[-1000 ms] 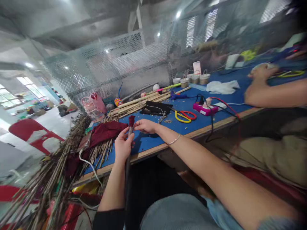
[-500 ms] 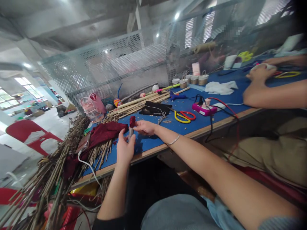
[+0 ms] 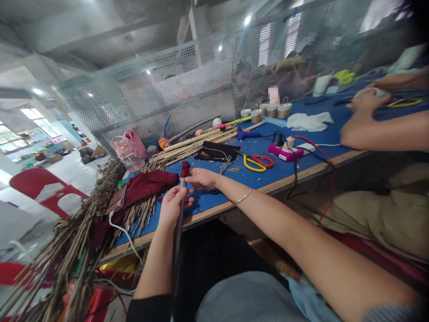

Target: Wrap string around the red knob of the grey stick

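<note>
While the blue table (image 3: 211, 201) slants across the frame, its wooden edge running just below the hands and flat surface showing above the right forearm, a slim, smooth grey rod (image 3: 180, 220) tilts up from bottom centre. The left hand (image 3: 171, 205), spread half a second ago, now curls around it; the right hand (image 3: 205, 178) pinches the crumpled dark-red cloth (image 3: 185, 169) capping its top.

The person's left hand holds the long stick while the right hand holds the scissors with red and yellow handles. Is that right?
Not quite: the right hand is at the dark red cloth atop the stick, while the scissors lie on the table, as the head view shows. The left hand does hold the stick.
</note>
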{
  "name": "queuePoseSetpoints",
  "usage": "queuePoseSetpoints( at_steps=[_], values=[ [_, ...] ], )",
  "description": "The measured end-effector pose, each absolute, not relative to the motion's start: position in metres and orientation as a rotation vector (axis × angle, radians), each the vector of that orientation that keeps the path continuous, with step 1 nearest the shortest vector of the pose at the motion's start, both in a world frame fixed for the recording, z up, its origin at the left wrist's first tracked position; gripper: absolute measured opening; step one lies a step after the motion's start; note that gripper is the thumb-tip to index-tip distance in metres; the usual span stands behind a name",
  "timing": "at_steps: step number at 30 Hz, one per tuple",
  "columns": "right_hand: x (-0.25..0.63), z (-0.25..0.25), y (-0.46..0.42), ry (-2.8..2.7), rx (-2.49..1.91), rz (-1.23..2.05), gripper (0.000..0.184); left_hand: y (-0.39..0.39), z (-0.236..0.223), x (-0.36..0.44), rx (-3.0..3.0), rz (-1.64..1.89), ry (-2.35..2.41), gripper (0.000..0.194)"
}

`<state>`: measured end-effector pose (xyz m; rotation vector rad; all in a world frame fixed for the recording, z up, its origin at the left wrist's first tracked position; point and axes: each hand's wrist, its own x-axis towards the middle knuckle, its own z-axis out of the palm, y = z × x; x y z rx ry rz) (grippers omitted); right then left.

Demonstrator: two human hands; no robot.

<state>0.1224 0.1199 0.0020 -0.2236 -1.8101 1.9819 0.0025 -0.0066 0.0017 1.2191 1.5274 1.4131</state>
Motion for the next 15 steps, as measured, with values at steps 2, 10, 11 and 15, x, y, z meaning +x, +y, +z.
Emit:
queuePoseSetpoints(
  at_steps=[2,10,11,15],
  values=[
    [0.122,0.002,0.121,-1.834,-0.218,1.946,0.038,-0.008,0.002,0.007,1.236,1.431,1.564,0.041],
    [0.122,0.001,0.122,-1.826,-0.182,1.969,0.040,-0.011,0.006,0.020,1.624,1.642,2.112,0.032],
    [0.122,0.000,0.123,-1.823,-0.172,1.992,0.040,-0.010,0.006,0.017,1.589,1.646,2.078,0.031],
    [0.120,-0.003,0.125,-1.832,-0.184,2.000,0.039,-0.008,0.002,0.007,1.362,1.652,1.843,0.039]
  ],
)
